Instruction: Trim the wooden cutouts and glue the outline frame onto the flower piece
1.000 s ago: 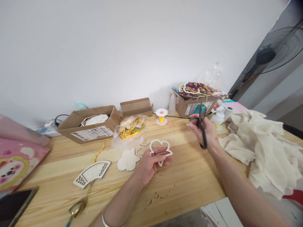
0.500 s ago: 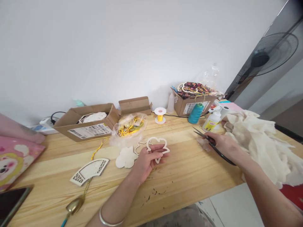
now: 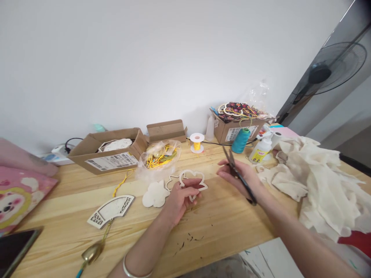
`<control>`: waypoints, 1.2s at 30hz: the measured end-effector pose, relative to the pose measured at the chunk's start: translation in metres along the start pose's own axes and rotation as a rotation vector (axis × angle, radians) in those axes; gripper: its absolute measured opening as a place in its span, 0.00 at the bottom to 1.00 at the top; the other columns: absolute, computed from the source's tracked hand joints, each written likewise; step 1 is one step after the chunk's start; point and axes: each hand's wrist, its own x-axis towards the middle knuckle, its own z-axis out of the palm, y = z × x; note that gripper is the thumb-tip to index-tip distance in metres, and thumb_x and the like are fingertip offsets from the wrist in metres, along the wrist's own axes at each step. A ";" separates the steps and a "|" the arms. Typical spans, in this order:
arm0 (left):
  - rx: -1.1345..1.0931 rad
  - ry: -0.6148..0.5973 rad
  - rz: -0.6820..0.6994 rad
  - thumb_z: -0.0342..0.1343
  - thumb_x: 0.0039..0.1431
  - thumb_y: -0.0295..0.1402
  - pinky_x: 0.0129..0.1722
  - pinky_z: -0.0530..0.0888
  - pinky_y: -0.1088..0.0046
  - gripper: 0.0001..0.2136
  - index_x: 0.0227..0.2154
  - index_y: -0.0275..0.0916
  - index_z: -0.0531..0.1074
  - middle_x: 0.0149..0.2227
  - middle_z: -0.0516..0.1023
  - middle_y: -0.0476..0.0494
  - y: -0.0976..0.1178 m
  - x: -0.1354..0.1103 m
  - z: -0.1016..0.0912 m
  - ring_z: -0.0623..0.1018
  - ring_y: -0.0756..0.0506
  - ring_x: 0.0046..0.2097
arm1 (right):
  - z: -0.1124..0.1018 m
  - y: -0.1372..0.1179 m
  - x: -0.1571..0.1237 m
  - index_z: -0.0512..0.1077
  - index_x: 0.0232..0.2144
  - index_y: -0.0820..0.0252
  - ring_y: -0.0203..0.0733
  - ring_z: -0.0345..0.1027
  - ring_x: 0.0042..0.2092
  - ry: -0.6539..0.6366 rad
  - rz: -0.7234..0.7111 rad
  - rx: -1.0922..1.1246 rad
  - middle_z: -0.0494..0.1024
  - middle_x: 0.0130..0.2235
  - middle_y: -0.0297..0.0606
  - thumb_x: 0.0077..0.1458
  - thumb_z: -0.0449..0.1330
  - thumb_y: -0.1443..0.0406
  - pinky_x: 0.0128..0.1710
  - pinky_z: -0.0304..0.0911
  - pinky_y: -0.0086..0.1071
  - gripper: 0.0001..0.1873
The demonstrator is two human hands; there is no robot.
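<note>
My left hand [image 3: 179, 199] grips a pale wooden cut-out frame [image 3: 193, 178] just above the wooden table [image 3: 232, 220], fingers curled round its lower edge. My right hand [image 3: 242, 179] is closed on dark scissors [image 3: 237, 173], blades pointing up and left, a short way right of the frame. A flat flower-shaped wooden piece [image 3: 155, 194] and a thin outline piece [image 3: 172, 180] lie just left of my left hand.
A fan-shaped wooden ornament [image 3: 111, 210] with a yellow cord lies left. Cardboard boxes [image 3: 111, 152], a bag of yellow cords [image 3: 159, 156], a yellow spool [image 3: 197, 142], a teal thread cone [image 3: 240, 139], a glue bottle [image 3: 261, 150] and cream cloth [image 3: 315, 181] ring the work spot. A phone [image 3: 14, 251] sits at front left.
My right hand lowered the scissors towards the table at the right, then lifted them and brought them left towards the frame. My left hand has kept hold of the frame, barely moving.
</note>
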 end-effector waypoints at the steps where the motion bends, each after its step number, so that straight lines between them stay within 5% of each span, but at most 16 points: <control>1: 0.006 -0.007 0.002 0.57 0.37 0.21 0.17 0.61 0.81 0.12 0.30 0.33 0.75 0.29 0.77 0.42 0.000 0.000 0.000 0.70 0.53 0.23 | 0.012 -0.004 0.004 0.66 0.34 0.58 0.35 0.64 0.24 -0.054 0.022 0.069 0.72 0.25 0.33 0.41 0.60 0.58 0.24 0.60 0.29 0.16; 5: 0.048 -0.032 0.005 0.59 0.38 0.24 0.18 0.59 0.81 0.10 0.29 0.33 0.75 0.30 0.77 0.40 0.004 -0.002 0.000 0.68 0.55 0.23 | 0.037 -0.019 0.020 0.65 0.33 0.60 0.31 0.60 0.23 -0.197 0.058 0.220 0.69 0.22 0.29 0.38 0.61 0.63 0.24 0.58 0.27 0.16; 10: 0.265 0.071 0.053 0.62 0.40 0.34 0.14 0.58 0.80 0.09 0.22 0.32 0.76 0.24 0.76 0.42 0.003 0.002 0.001 0.67 0.54 0.19 | 0.035 -0.022 0.023 0.66 0.33 0.61 0.30 0.59 0.23 -0.244 0.047 0.228 0.67 0.21 0.27 0.37 0.59 0.67 0.24 0.55 0.26 0.15; 16: 0.304 0.123 0.051 0.59 0.40 0.29 0.13 0.61 0.80 0.06 0.23 0.33 0.75 0.23 0.76 0.43 0.000 0.005 0.001 0.70 0.52 0.19 | 0.035 -0.010 0.021 0.67 0.34 0.61 0.30 0.59 0.23 -0.224 0.071 0.270 0.68 0.22 0.28 0.38 0.61 0.65 0.24 0.55 0.27 0.16; 21: 0.124 -0.054 -0.050 0.57 0.43 0.28 0.18 0.66 0.79 0.10 0.31 0.32 0.74 0.28 0.77 0.39 0.012 -0.001 -0.008 0.73 0.50 0.24 | 0.039 -0.005 0.023 0.67 0.34 0.61 0.30 0.60 0.24 -0.232 0.140 0.386 0.68 0.22 0.28 0.37 0.63 0.65 0.25 0.55 0.27 0.18; 26: -0.147 -0.183 -0.008 0.52 0.51 0.38 0.24 0.70 0.79 0.17 0.43 0.35 0.70 0.37 0.76 0.37 0.019 -0.002 -0.011 0.74 0.47 0.35 | 0.043 0.001 0.021 0.65 0.36 0.61 0.31 0.58 0.21 -0.041 0.248 0.618 0.67 0.22 0.27 0.35 0.64 0.62 0.21 0.54 0.28 0.22; 30: -0.057 -0.203 0.055 0.54 0.50 0.37 0.24 0.70 0.78 0.13 0.36 0.34 0.72 0.36 0.75 0.37 0.011 0.000 -0.004 0.73 0.48 0.34 | 0.050 0.000 0.016 0.65 0.36 0.61 0.31 0.59 0.22 0.032 0.262 0.632 0.68 0.23 0.28 0.35 0.64 0.62 0.22 0.55 0.28 0.22; 36: 0.140 -0.149 0.052 0.53 0.49 0.34 0.15 0.64 0.80 0.09 0.22 0.33 0.71 0.17 0.66 0.48 0.003 0.003 -0.001 0.64 0.53 0.20 | 0.056 0.001 0.012 0.64 0.36 0.59 0.32 0.60 0.23 -0.094 0.073 0.351 0.66 0.22 0.28 0.42 0.58 0.63 0.25 0.57 0.29 0.15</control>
